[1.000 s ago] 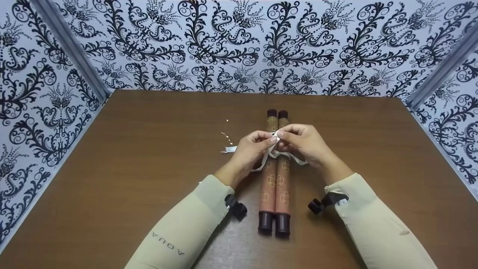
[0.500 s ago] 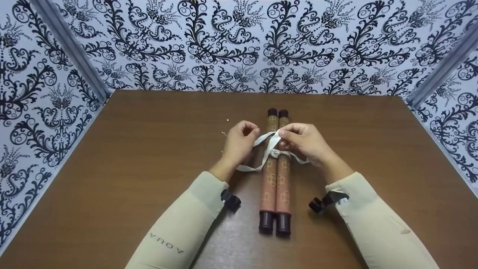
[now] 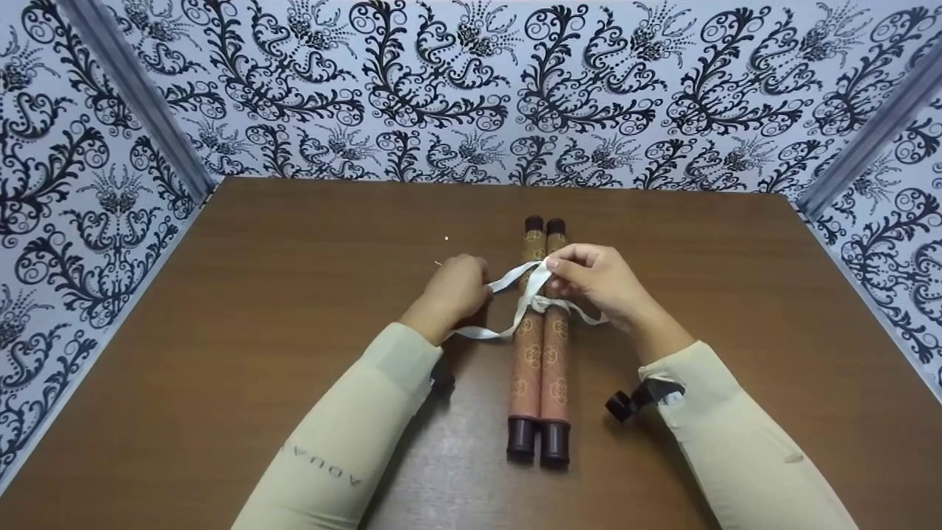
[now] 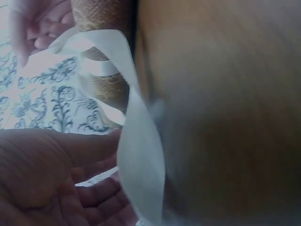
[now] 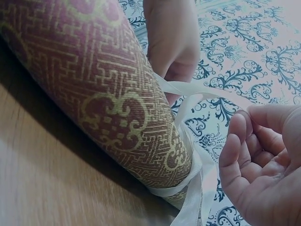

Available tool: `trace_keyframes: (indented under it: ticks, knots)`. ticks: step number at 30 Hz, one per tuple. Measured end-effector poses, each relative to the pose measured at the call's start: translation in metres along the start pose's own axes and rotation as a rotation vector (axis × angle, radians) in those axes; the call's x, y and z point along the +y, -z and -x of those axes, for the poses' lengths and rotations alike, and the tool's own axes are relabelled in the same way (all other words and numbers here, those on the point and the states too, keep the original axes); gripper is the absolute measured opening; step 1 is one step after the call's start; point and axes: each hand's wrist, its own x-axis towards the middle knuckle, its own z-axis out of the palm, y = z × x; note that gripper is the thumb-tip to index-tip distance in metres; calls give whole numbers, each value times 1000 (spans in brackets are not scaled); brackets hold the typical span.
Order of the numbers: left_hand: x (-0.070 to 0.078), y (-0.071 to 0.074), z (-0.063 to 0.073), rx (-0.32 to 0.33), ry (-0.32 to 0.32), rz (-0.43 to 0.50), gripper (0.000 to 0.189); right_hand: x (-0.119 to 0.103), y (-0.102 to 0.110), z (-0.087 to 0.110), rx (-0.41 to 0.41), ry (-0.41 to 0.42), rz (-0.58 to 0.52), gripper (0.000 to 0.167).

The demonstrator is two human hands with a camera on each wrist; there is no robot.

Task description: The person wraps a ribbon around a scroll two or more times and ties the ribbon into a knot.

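Two patterned, reddish-gold scroll rolls (image 3: 528, 368) with dark end caps lie side by side on the table. A white ribbon (image 3: 482, 333) goes around their middle, knotted on top, with loose lengths to either side. My right hand (image 3: 602, 283) pinches a ribbon loop between thumb and forefinger above the rolls. To the left of the rolls, my left hand (image 3: 452, 287) holds another stretch of that ribbon at its fingertips. In the left wrist view, a ribbon strand (image 4: 140, 155) hangs in front of the left fingers and partly hides the grip.
The brown wooden table (image 3: 309, 294) is bounded by patterned walls (image 3: 456, 88) at the back and sides. A tiny white scrap (image 3: 446, 238) lies beyond the left hand. Black wrist cameras, such as the right one (image 3: 624, 405), stick out inward from the sleeves.
My left hand has moved left and turned palm-down, away from the right hand, stretching ribbon between them. The right hand keeps its pinch and place. A white scrap on the left is now hidden.
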Motion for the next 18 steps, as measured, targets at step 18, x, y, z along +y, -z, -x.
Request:
trace_keyframes:
  ticks: [18]
  knots:
    - [-8, 13, 17, -13, 36, 84, 13, -1, 3, 1, -4, 2, -17, 19]
